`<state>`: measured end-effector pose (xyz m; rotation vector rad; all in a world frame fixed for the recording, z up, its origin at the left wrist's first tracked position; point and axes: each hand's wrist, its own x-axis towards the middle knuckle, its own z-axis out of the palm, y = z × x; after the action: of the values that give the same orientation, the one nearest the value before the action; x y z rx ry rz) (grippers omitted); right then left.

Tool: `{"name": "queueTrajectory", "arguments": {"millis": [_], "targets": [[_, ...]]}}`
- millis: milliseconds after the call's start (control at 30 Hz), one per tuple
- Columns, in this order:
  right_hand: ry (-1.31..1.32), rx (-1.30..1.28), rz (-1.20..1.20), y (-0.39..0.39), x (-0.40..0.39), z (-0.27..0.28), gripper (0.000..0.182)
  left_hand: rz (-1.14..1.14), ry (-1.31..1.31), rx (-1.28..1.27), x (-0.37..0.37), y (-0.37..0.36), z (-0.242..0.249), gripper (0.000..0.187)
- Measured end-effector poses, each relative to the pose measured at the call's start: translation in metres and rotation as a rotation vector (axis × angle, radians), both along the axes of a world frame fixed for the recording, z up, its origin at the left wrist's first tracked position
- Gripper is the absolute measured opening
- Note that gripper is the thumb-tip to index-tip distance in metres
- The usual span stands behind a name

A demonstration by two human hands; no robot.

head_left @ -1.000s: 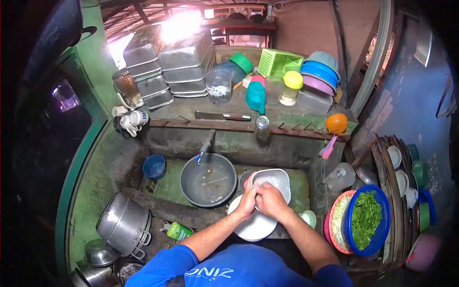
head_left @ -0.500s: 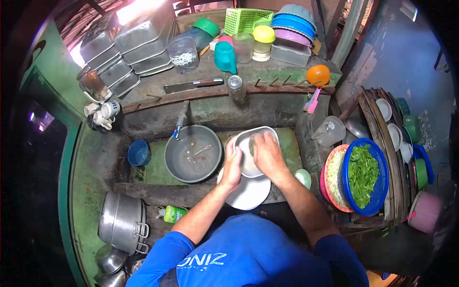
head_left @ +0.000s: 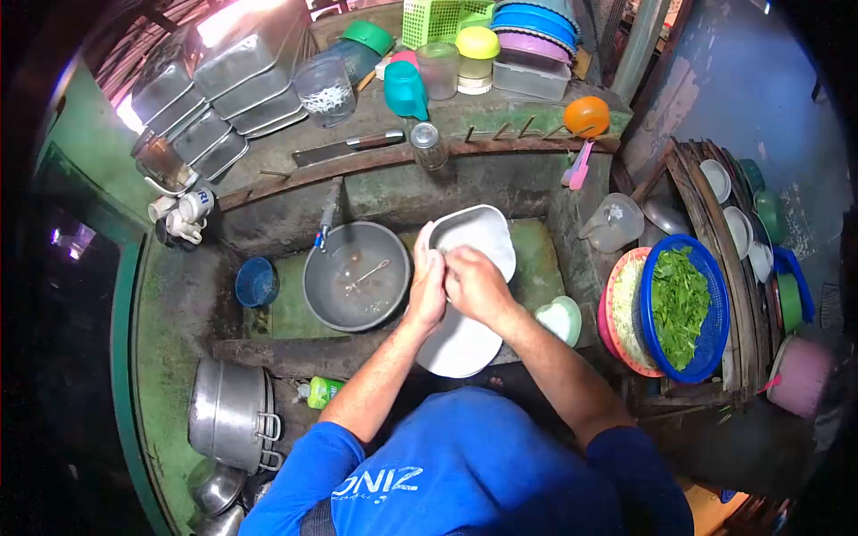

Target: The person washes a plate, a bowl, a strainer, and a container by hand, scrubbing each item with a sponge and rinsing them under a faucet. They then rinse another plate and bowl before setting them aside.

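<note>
A white rectangular container (head_left: 490, 236) with rounded corners is tilted over the sink, its inside towards me. My left hand (head_left: 427, 290) is closed on its left edge, with the fingers along the side. My right hand (head_left: 477, 284) is closed at the near edge of the container, close to my left thumb; whatever lies inside its fingers is hidden. Beneath both hands rests a round white dish (head_left: 460, 350), partly covered by them. A pale green bowl (head_left: 559, 320) stands to the right of it.
Left of my hands, a grey basin (head_left: 326, 299) holds water and a thin utensil under the faucet (head_left: 327, 221). A small blue tub (head_left: 256, 282) stands farther left. On the right, a blue colander (head_left: 720, 304) holds chopped greens. A knife (head_left: 349, 148) lies on the ledge behind.
My right hand has come out of the container's inside to its near edge, beside my left hand. The container is tilted differently, and the view has shifted slightly.
</note>
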<state>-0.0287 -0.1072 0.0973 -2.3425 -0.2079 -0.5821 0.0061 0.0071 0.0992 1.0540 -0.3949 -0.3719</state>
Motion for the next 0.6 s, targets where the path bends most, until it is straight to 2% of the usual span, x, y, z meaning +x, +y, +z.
{"name": "queueTrajectory", "arguments": {"millis": [33, 133, 200, 233, 267, 300, 367, 433, 467, 500, 567, 600], "targets": [[0.079, -0.077, 0.048, -0.004, -0.008, 0.002, 0.019, 0.076, -0.011, 0.066, 0.005, 0.000, 0.000, 0.050], [0.190, -0.341, 0.073, -0.035, -0.033, 0.014, 0.030, 0.054, -0.001, 0.150, 0.013, -0.002, -0.026, 0.050], [0.263, -0.364, 0.053, -0.037, -0.042, 0.035, 0.036, 0.067, 0.009, 0.171, 0.005, -0.011, -0.013, 0.049], [0.341, -0.385, 0.041, -0.037, -0.048, 0.038, 0.043, 0.144, -0.125, 0.283, 0.003, -0.019, -0.004, 0.050], [0.218, -0.309, 0.090, -0.031, -0.046, 0.032, 0.054, 0.090, -0.103, 0.291, 0.000, -0.024, 0.007, 0.049], [0.285, -0.207, 0.138, -0.026, -0.043, 0.031, 0.057, 0.038, -0.085, 0.298, 0.000, -0.029, 0.014, 0.049], [0.169, -0.189, 0.129, -0.034, -0.044, 0.017, 0.049, 0.105, -0.157, 0.280, 0.012, -0.034, 0.006, 0.045], [0.155, -0.656, 0.011, -0.053, -0.057, 0.023, 0.041, -0.034, -0.049, 0.322, 0.031, -0.028, -0.005, 0.042], [0.218, -0.733, -0.060, -0.062, -0.058, 0.025, 0.038, -0.104, 0.065, 0.319, 0.026, -0.023, 0.028, 0.042], [0.066, -0.768, -0.120, -0.071, -0.060, 0.024, 0.031, -0.212, 0.189, 0.208, 0.031, -0.023, 0.024, 0.048], [0.167, -0.653, -0.102, -0.082, -0.055, 0.024, 0.027, -0.176, -0.013, 0.249, 0.024, -0.038, 0.021, 0.062], [0.010, -0.524, -0.117, -0.081, -0.053, 0.023, 0.018, -0.118, -0.293, 0.224, 0.026, -0.046, 0.006, 0.076]]}}
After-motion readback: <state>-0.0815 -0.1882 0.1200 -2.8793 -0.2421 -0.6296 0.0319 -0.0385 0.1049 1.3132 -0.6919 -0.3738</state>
